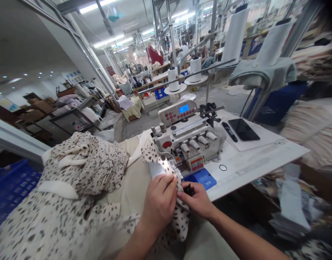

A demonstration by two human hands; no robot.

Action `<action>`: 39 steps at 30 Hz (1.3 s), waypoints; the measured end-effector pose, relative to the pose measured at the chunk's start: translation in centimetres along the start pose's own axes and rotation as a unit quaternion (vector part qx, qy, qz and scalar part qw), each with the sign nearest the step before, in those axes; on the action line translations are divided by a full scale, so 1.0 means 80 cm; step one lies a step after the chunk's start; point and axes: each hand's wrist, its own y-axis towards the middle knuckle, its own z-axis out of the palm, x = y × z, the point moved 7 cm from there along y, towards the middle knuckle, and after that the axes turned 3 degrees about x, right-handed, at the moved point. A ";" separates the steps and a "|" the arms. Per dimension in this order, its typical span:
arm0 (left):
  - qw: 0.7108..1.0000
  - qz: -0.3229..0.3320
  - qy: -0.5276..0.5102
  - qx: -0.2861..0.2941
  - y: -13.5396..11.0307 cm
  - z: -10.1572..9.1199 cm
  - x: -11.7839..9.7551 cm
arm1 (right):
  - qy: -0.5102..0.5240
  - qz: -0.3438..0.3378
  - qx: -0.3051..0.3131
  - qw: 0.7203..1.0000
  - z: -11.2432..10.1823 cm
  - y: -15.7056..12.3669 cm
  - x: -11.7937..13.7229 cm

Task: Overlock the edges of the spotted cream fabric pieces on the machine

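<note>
**Spotted fabric (pixel 101 169) pinched at the overlocker (pixel 187 135)**

On our white sewing table (pixel 252 169), the fabric lies heaped before the machine. It looks light, limp and soft, best taken near its edge. Our left hand (pixel 159 204) and right hand (pixel 195 200) close on a fold there, just in front of the presser foot (pixel 173 162).

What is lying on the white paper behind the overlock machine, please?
A black phone and a slim black object lie there; the paper beneath them is covered.
</note>
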 end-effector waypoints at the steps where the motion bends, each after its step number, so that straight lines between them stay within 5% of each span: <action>1: 1.000 -0.005 -0.002 0.007 0.001 0.002 0.001 | 0.001 0.000 0.004 1.000 0.000 0.001 0.000; 21: 0.998 -0.054 0.002 0.025 0.011 0.004 0.023 | -0.026 0.039 0.011 0.999 0.003 0.003 -0.007; 25: 0.998 -0.055 0.021 0.015 0.013 0.006 0.028 | -0.049 0.002 0.020 0.999 0.005 0.008 0.005; 30: 0.998 -0.050 0.039 -0.010 0.015 -0.001 0.034 | -0.060 0.041 0.024 0.997 0.009 0.009 -0.003; 39: 0.998 0.066 -0.007 0.004 0.002 -0.005 0.014 | -0.046 0.054 -0.001 0.997 0.007 0.006 -0.004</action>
